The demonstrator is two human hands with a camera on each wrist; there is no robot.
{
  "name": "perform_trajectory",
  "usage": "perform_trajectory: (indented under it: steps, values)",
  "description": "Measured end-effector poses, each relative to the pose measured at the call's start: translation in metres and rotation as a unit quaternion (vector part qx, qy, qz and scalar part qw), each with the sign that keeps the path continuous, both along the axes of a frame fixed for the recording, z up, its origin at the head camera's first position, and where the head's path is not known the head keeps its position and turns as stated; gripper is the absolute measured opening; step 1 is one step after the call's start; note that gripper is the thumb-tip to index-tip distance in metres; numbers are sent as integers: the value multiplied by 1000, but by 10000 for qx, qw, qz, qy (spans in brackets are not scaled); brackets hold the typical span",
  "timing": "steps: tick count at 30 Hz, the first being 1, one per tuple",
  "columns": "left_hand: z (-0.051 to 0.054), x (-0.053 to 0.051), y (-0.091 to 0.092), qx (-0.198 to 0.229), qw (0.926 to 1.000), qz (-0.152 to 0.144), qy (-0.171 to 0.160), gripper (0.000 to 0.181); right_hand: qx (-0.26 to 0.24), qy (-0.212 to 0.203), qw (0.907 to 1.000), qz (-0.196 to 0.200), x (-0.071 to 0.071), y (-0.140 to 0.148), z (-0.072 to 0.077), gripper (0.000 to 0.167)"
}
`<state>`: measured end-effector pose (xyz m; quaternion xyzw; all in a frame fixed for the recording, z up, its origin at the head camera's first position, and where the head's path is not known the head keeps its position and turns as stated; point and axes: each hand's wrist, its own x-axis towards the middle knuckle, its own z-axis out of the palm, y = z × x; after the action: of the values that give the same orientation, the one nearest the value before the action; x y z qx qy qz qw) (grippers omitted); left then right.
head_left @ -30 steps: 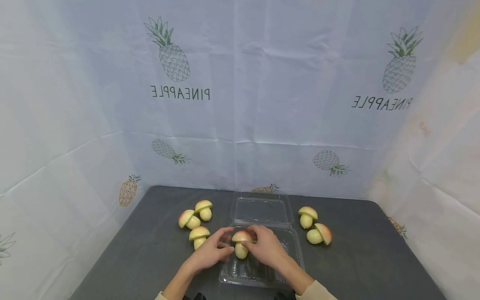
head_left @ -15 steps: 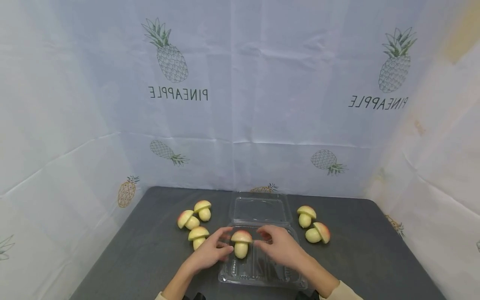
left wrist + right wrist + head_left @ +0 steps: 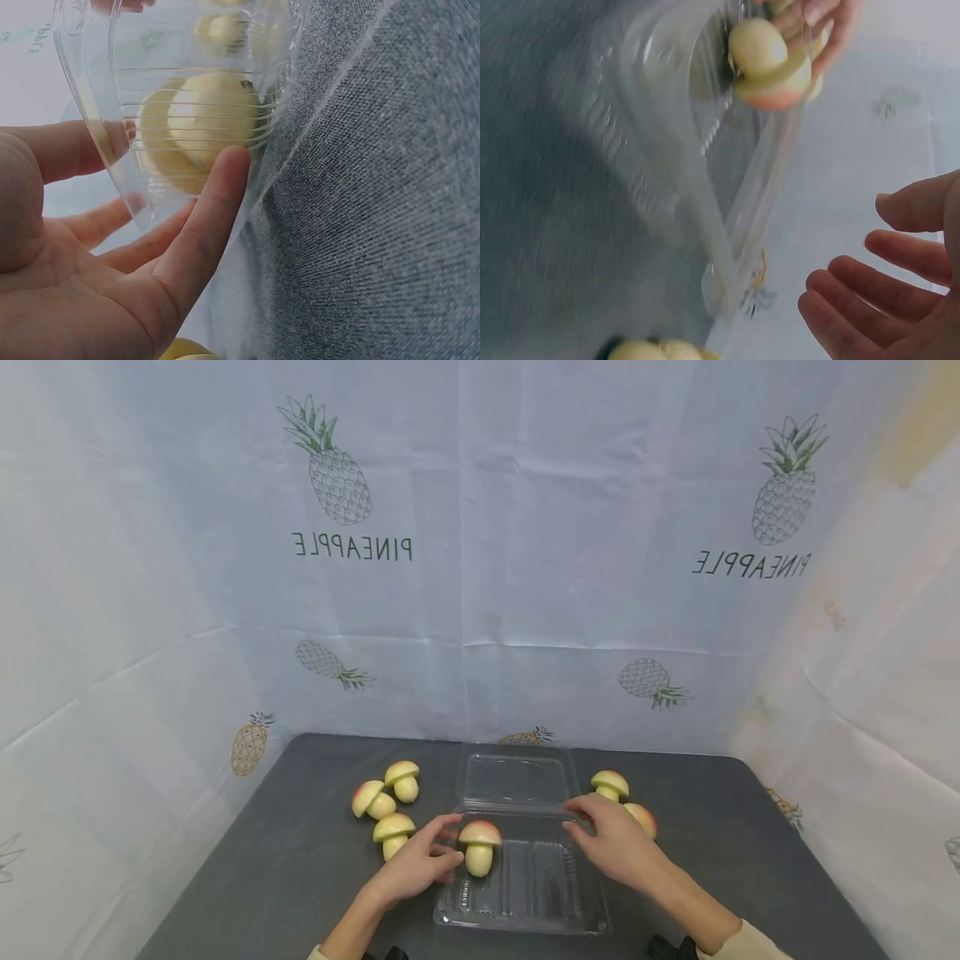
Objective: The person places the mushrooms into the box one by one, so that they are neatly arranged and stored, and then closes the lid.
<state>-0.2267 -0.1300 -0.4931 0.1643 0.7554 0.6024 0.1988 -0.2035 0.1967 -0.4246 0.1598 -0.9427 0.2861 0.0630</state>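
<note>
Left hand (image 3: 112, 281) against clear ribbed container (image 3: 81, 94); yellow mushroom (image 3: 202, 120) visible through it.

- Head view: soft, even light; the cloth backdrop (image 3: 540, 568) behind the clear container (image 3: 551, 881) is bluish, warmer far right of the container.
- Glints along the container's rim.
- Right wrist view: motion blur over container and table (image 3: 547, 255).
- Left wrist view: backdrop beyond the container pale, soft.
</note>
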Motion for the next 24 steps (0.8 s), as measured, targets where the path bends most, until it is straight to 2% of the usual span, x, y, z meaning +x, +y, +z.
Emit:
perform_trajectory:
  steps: [8,15,24]
  values:
    - [0,0,0,-14,10000,-9,50,64,201,178,9991,-343,-1,36,4,26]
    - [0,-1,-2,-24,10000,-9,59,64,226,197,9975,-637,-7,60,-5,32]
    - [-1,0,-1,-22,10000,-29,6,64,427,188,9946,-926,-12,78,-21,35]
